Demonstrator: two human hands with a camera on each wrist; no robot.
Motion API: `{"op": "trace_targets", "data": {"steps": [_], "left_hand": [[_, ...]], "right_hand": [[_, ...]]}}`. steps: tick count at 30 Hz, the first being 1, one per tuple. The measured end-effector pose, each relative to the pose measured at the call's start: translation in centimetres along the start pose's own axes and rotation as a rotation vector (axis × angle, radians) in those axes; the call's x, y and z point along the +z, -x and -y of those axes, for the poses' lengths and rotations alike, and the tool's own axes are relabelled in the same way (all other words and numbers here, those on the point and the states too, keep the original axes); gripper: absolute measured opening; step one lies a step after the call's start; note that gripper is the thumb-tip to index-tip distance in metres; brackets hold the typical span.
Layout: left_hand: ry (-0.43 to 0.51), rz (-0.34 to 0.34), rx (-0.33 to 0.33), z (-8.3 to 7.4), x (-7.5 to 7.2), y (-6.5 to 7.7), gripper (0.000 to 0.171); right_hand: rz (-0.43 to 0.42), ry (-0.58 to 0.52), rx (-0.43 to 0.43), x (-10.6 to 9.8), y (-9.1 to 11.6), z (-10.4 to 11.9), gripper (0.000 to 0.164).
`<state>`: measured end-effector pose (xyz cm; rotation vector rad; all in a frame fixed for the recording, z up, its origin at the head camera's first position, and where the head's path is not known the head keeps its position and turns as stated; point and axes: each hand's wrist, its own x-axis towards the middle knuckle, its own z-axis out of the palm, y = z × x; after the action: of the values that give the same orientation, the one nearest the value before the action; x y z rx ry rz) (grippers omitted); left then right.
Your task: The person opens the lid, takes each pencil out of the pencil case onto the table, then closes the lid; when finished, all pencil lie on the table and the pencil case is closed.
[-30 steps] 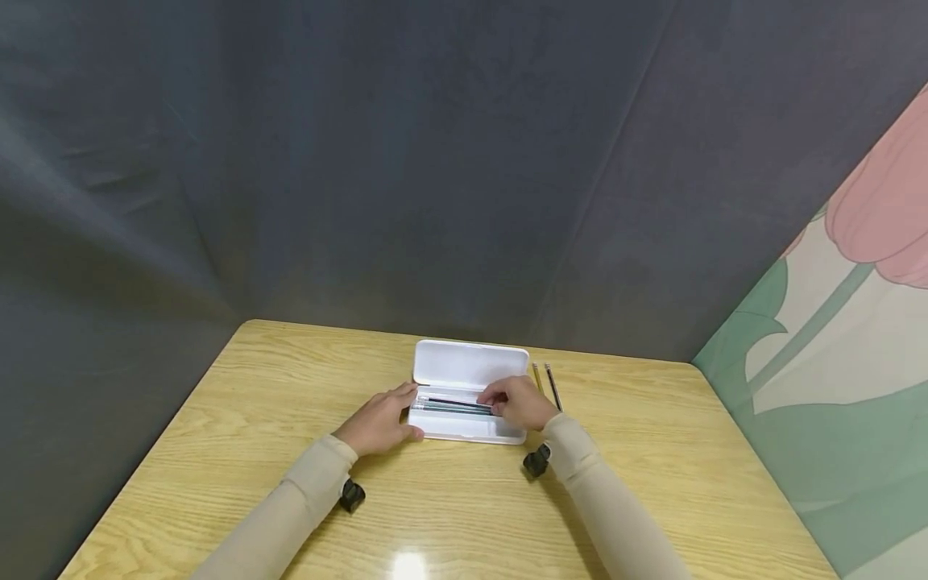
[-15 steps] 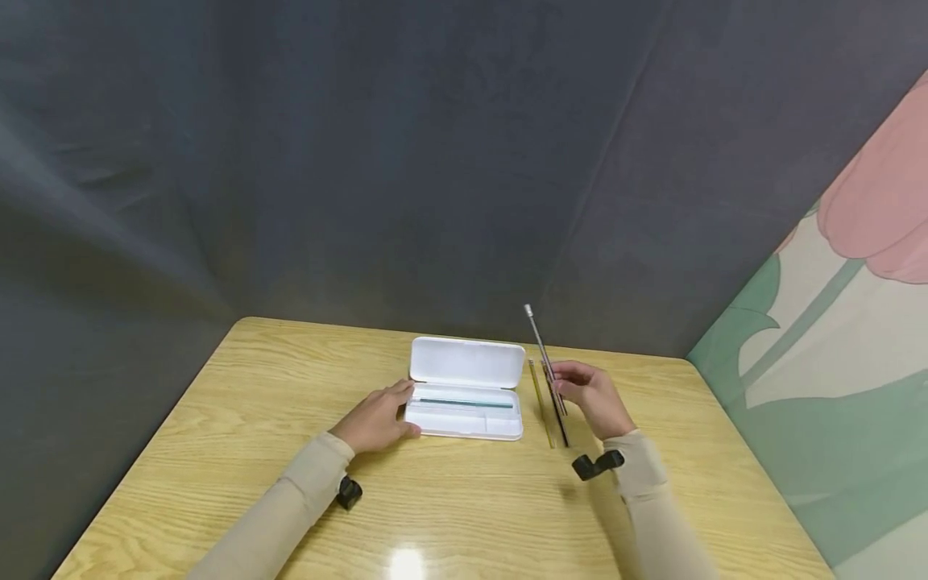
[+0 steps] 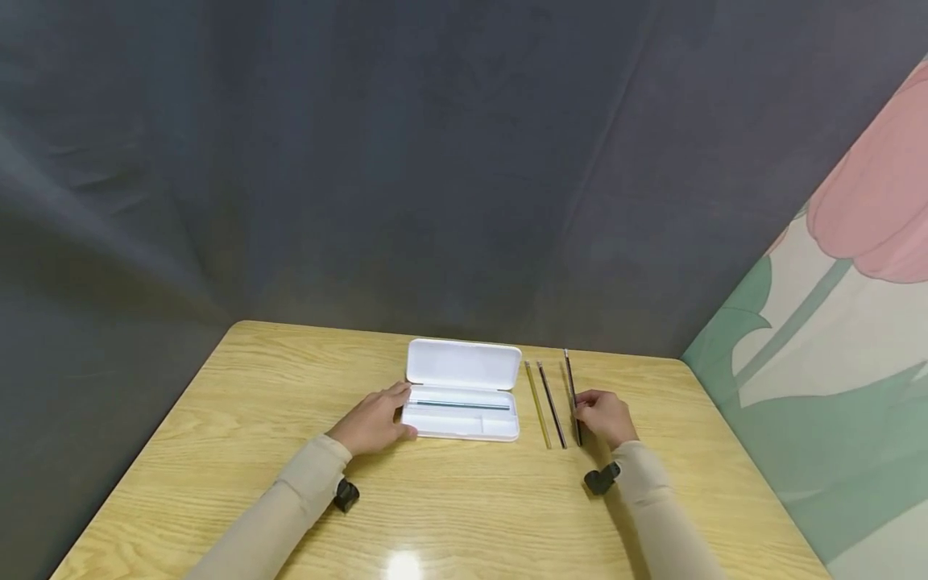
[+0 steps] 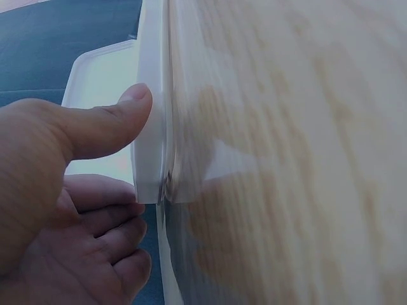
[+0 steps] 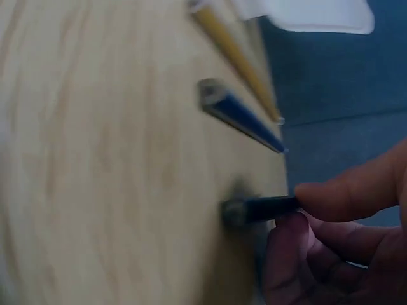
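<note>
A white pencil case (image 3: 464, 364) lies with its lid raised, a single green pencil (image 3: 464, 404) in its rear compartment. My left hand (image 3: 371, 422) holds the case by its left end; in the left wrist view the thumb (image 4: 117, 124) presses its front side and the fingers bend round the corner. To the right of the case, my right hand (image 3: 607, 418) pinches a dark pencil (image 3: 570, 377) between thumb and fingers. That pencil's near end (image 5: 236, 215) is at the tabletop, its eraser end tilted up. Beside it lie a yellow pencil (image 3: 537, 403) and another dark pencil (image 3: 553, 404).
The wooden table (image 3: 449, 507) carries everything. A dark curtain (image 3: 435, 177) hangs behind its far edge, and a flower-patterned cloth (image 3: 819, 387) borders the right side. The case has a small divided section (image 3: 500, 425) at its front right.
My right hand has taken a dark pencil out of the case and carried it right, past the two lying pencils, then lowered it to the table. The left hand has stayed on the case.
</note>
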<state>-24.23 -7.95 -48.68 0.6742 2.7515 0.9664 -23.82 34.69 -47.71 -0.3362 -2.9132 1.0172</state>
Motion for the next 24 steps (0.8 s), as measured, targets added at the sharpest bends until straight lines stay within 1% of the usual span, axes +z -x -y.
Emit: {"op": "trace_targets", "data": {"steps": [2,5,7,8,10,11,12,14,16,17,18,19,21,24], "left_hand": [[0.001,0.001,0.004,0.0,0.1,0.0,0.080],[-0.020,-0.005,0.004,0.0,0.1,-0.1,0.081],[-0.028,-0.009,0.008,-0.1,0.0,-0.1,0.081],[-0.030,-0.009,0.010,-0.2,0.0,-0.1,0.081],[-0.034,-0.003,0.015,-0.3,-0.1,-0.2,0.082],[-0.031,-0.001,0.022,-0.4,-0.1,-0.1,0.081],[-0.029,0.003,0.021,-0.5,-0.2,-0.1,0.081],[-0.032,0.008,0.016,-0.6,-0.2,0.0,0.081],[-0.034,0.007,0.015,-0.7,-0.3,0.0,0.081],[-0.034,0.001,0.020,-0.7,-0.3,0.0,0.081],[-0.040,0.002,0.016,-0.7,-0.3,-0.1,0.081],[-0.040,-0.001,0.021,-0.7,-0.3,-0.1,0.081],[-0.037,-0.001,0.027,-0.7,-0.2,-0.1,0.080],[-0.039,0.005,0.022,-0.7,0.0,-0.1,0.081]], "right_hand": [[0.002,0.079,-0.019,0.5,0.0,0.2,0.031],[0.009,0.168,-0.078,0.5,0.0,0.7,0.032],[0.021,0.181,-0.101,0.3,0.1,1.1,0.035],[0.014,0.189,-0.114,0.3,0.2,1.3,0.035],[-0.036,0.195,-0.153,0.3,0.4,1.7,0.034],[-0.083,0.193,-0.190,0.5,0.5,2.0,0.032],[-0.135,0.188,-0.244,0.7,0.6,2.4,0.029],[-0.232,0.173,-0.392,1.5,0.7,3.7,0.023],[-0.276,0.134,-0.557,2.6,0.7,5.2,0.019],[-0.269,0.110,-0.627,3.2,0.7,6.0,0.019],[-0.236,0.087,-0.680,3.8,0.7,6.8,0.019],[-0.196,0.067,-0.712,4.3,0.7,7.5,0.021],[-0.112,0.025,-0.726,5.4,0.6,8.5,0.023],[-0.003,0.006,-0.693,6.7,0.3,9.3,0.023]]}}
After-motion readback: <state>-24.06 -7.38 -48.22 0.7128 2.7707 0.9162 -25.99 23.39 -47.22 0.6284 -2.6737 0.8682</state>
